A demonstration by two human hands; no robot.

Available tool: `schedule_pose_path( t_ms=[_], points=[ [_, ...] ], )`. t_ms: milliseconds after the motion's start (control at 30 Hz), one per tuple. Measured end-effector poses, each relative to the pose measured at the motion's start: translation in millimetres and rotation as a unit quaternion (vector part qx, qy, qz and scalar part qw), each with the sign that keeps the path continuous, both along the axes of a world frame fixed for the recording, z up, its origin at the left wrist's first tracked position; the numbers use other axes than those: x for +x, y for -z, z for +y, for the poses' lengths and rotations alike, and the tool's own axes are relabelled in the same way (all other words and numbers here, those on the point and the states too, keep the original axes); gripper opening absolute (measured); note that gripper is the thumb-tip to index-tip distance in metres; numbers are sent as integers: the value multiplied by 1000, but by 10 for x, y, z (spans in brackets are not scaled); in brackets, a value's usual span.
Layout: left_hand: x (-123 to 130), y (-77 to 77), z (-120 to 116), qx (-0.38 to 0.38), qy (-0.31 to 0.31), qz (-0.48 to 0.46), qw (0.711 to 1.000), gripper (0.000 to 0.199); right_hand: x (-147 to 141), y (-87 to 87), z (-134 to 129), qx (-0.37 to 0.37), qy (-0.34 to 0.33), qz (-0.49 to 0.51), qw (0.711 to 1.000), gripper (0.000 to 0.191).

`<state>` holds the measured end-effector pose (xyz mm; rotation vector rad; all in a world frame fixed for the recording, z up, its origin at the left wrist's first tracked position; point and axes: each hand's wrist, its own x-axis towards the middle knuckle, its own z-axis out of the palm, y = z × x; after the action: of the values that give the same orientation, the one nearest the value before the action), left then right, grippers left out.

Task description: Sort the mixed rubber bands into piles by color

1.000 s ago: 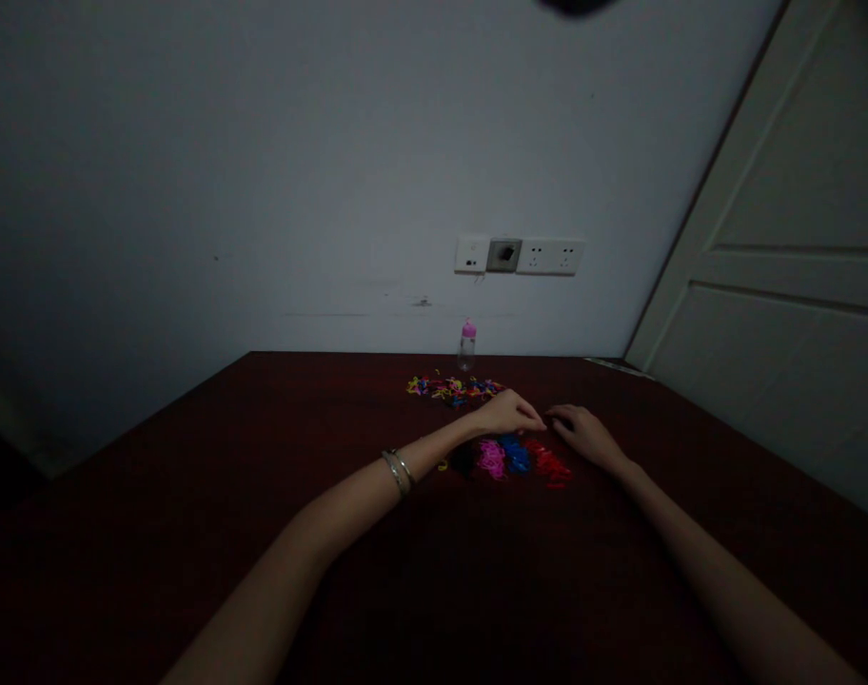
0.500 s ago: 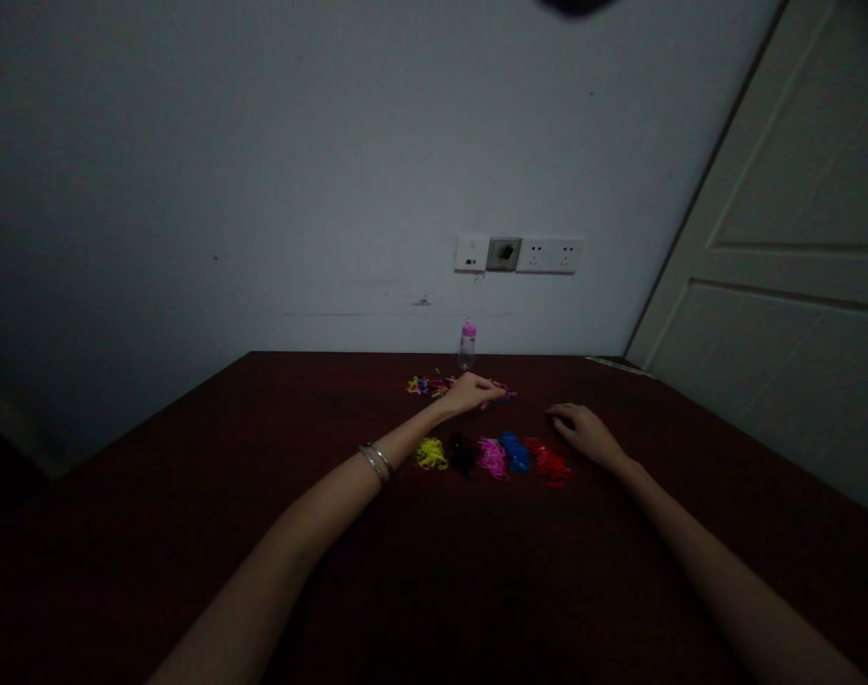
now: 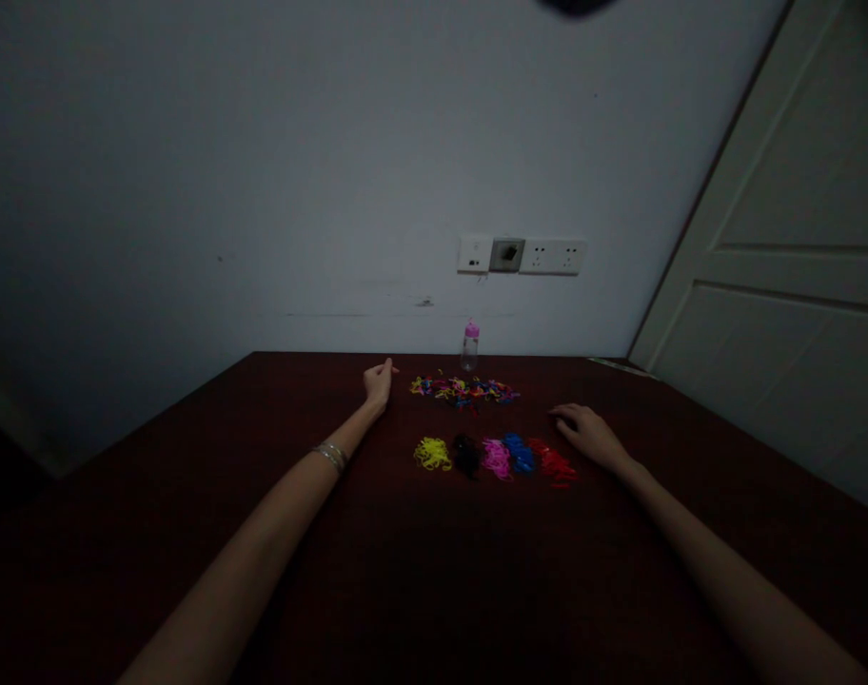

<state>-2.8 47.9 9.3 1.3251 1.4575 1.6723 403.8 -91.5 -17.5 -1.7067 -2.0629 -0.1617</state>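
Observation:
My left hand (image 3: 379, 382) is closed at the left of a mixed pile of small coloured bands (image 3: 469, 390); what it holds, if anything, is too small to name. My right hand (image 3: 581, 426) rests on the table with its fingers loosely bent and apart, nothing in it. Between my forearms lies a row of sorted piles: yellow bands (image 3: 432, 454), black bands (image 3: 466, 456), pink bands (image 3: 498, 458), blue bands (image 3: 520, 453) and red bands (image 3: 554, 463). The red pile is nearest to my right hand.
A clear bottle with a pink cap (image 3: 470, 346) stands behind the mixed pile, near the wall. The dark red table (image 3: 434, 580) meets the wall at its back edge. Wall sockets (image 3: 521, 256) are above it, and a pale door (image 3: 798, 247) is at the right.
My left hand has moved left, off the mixed pile, which now shows more fully. My right hand stays in nearly the same place.

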Motion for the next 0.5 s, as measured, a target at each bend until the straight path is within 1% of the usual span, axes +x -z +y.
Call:
schedule_pose_path(
  t_ms=[67, 100, 300, 500],
  points=[
    [-38, 32, 16, 7, -30, -4, 1000, 46, -2, 1, -3, 0, -1, -1, 1000, 31],
    [-44, 44, 20, 10, -35, -4, 999, 46, 0, 3, -4, 0, -3, -3, 1000, 31],
    [-28, 65, -4, 8, -20, 6, 1000, 47, 45, 22, 54, -4, -13, -13, 1000, 32],
    [-20, 42, -62, 10, -11, 14, 1000, 50, -25, -48, 316, -1, -28, -26, 999, 31]
  ],
)
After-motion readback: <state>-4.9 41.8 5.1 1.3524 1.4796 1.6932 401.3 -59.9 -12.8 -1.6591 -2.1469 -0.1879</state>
